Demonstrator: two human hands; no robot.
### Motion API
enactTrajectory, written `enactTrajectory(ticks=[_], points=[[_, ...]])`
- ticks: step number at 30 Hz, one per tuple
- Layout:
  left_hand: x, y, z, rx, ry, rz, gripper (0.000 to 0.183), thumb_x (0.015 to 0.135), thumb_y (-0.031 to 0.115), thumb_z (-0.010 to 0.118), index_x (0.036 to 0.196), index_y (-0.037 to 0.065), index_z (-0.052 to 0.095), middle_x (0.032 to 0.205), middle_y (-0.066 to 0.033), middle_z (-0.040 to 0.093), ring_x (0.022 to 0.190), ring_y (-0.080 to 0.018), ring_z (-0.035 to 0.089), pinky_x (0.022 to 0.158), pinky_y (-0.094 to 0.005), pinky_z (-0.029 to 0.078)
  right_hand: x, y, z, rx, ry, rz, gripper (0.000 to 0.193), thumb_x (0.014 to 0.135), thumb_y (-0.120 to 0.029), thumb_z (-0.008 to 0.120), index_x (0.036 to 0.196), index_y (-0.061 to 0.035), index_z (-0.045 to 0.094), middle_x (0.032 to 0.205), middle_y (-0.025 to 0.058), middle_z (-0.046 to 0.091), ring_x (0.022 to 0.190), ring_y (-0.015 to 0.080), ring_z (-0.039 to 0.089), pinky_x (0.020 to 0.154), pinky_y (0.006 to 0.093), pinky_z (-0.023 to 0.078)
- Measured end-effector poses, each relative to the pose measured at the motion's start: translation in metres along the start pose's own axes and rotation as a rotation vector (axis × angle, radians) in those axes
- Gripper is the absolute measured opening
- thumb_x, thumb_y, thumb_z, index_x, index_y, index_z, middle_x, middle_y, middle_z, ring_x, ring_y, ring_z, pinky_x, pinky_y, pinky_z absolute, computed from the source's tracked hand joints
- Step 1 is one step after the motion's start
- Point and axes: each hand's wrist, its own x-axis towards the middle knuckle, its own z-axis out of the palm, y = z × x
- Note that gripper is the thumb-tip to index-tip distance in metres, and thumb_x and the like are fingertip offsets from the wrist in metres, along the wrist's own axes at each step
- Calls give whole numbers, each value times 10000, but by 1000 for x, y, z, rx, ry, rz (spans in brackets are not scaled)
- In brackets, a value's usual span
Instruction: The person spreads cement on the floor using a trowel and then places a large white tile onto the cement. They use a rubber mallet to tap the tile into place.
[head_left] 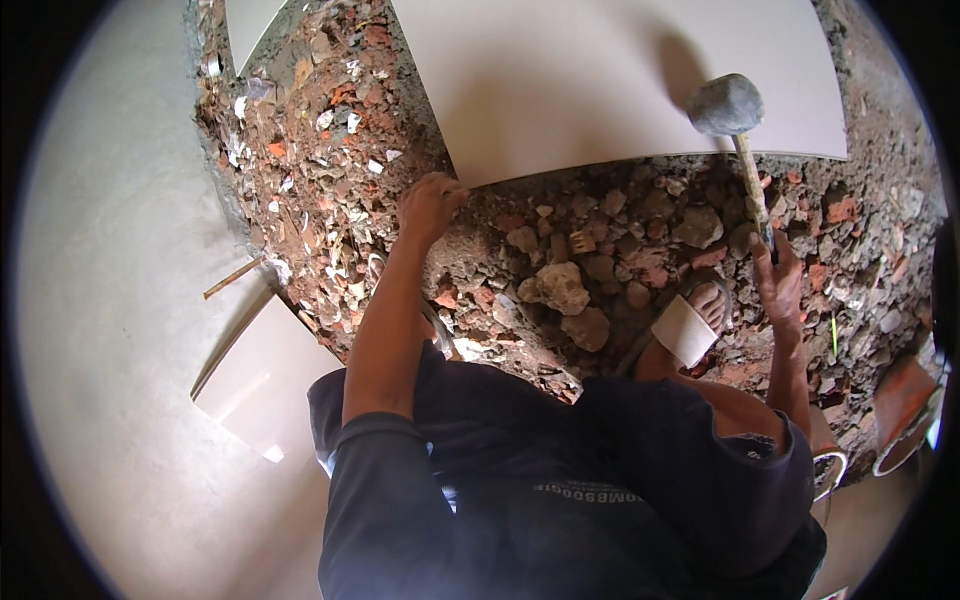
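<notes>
A large pale tile lies over the rubble at the top of the view, its near edge facing me. My left hand is at the tile's near left corner, its fingers curled in against the edge; the fingertips are partly hidden. In my right hand is the wooden handle of a mallet with a grey rounded head. The mallet head is above the right part of the tile and casts a shadow on it, apart from the surface as far as I can see.
Broken brick and stone rubble covers the ground around my sandalled feet. A smooth grey floor lies to the left, with another tile and a short stick by its edge. Part of another tile shows at upper left. Reddish curved pieces stand at lower right.
</notes>
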Motion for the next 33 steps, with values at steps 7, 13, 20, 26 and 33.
enactTrajectory(ticks=[7,13,20,26,33], points=[[1,3,5,161,132,183,212,825,297,662,908,104,682,1053,-57,612,1040,-236,559,961,-418,351,-2,0,3,40,-13,41,453,909,-376,597,1158,1,580,573,-41,457,490,36,384,437,229,319],[-4,5,1,146,98,187,238,821,320,665,913,101,677,1043,-62,625,1031,-254,568,971,-418,348,-4,3,4,-21,9,31,452,907,-385,595,1140,2,586,570,-34,461,482,38,389,436,227,324],[-10,-1,5,173,104,157,336,811,391,660,989,106,660,1099,-61,627,1069,-247,560,973,-420,349,-4,1,8,-42,-17,52,477,908,-405,587,1131,18,575,633,3,521,521,64,416,464,249,363],[1,10,10,160,379,213,494,804,493,625,1102,101,593,1142,-99,609,1114,-297,533,983,-468,343,-8,0,5,-174,-17,57,514,910,-372,582,1264,-6,514,992,200,653,842,217,628,747,355,491],[45,123,-4,188,311,269,808,782,529,625,1396,85,343,1497,-157,220,1387,-312,196,1108,-519,172,-12,0,18,-904,97,-376,509,938,-383,503,1279,-6,466,801,206,649,667,286,662,565,320,548]])
